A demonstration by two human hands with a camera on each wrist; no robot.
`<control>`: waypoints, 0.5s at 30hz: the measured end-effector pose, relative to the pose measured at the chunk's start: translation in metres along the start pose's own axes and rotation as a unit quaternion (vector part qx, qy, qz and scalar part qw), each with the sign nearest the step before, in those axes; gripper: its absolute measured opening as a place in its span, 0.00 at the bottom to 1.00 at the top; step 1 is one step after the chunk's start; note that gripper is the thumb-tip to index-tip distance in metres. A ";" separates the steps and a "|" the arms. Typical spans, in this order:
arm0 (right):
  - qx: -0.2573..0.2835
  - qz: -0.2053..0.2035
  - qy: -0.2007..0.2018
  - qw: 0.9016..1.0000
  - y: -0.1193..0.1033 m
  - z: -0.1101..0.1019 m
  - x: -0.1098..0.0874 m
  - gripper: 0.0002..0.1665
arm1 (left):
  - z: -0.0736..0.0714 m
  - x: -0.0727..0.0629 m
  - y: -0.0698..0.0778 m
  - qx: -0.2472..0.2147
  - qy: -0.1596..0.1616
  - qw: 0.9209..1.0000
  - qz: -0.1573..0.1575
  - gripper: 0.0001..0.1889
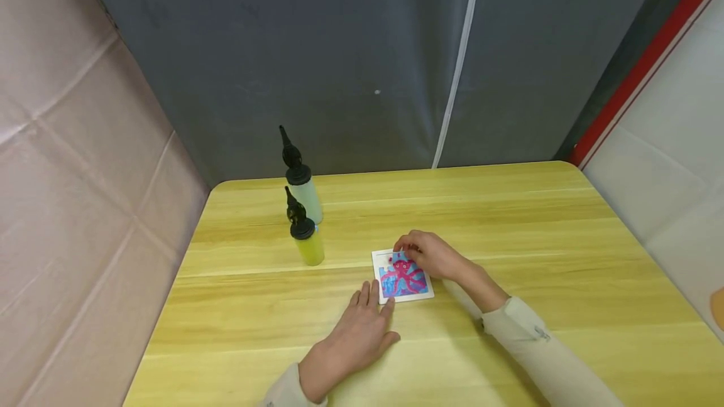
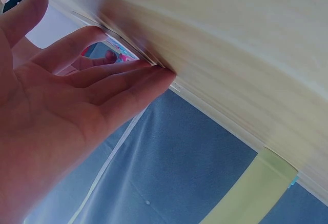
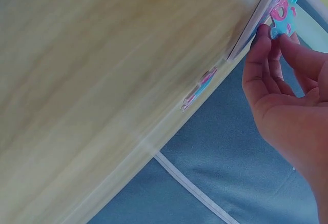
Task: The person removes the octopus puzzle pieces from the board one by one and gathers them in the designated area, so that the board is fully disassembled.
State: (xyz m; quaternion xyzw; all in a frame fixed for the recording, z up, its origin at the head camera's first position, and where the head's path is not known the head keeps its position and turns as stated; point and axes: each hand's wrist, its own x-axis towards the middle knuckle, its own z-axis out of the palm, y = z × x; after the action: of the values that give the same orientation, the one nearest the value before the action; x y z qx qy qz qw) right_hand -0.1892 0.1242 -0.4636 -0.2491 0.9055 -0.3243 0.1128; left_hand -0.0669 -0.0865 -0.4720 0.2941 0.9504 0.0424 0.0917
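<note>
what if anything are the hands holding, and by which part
The right hand pinches a pink-and-blue jigsaw piece by one edge; the left hand holds nothing.

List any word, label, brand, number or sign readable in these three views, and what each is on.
None can be read in any view.
Octopus puzzle: a picture; any fine print on its border is too small to read.
Yellow bottle and pale bottle: no lettering can be made out.
Right sleeve: a small dark mark near the cuff, too small to tell whether it is lettering.
</note>
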 end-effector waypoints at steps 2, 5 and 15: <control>0.001 0.001 0.000 1.000 0.000 0.000 0.000 0.13 | 0.000 0.000 0.000 -0.001 0.000 1.000 -0.001 0.33; 0.001 0.001 0.005 1.000 0.000 0.000 0.000 0.13 | 0.000 -0.001 0.000 -0.003 0.001 1.000 0.000 0.33; 0.014 0.022 0.009 1.000 0.000 0.002 0.002 0.10 | -0.002 -0.002 0.000 0.000 0.005 1.000 0.005 0.33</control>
State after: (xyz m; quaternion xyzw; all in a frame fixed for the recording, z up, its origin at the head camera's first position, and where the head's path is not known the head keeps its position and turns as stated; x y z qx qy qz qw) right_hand -0.1899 0.1222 -0.4656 -0.2242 0.9073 -0.3365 0.1153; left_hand -0.0660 -0.0873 -0.4693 0.2984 0.9494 0.0440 0.0871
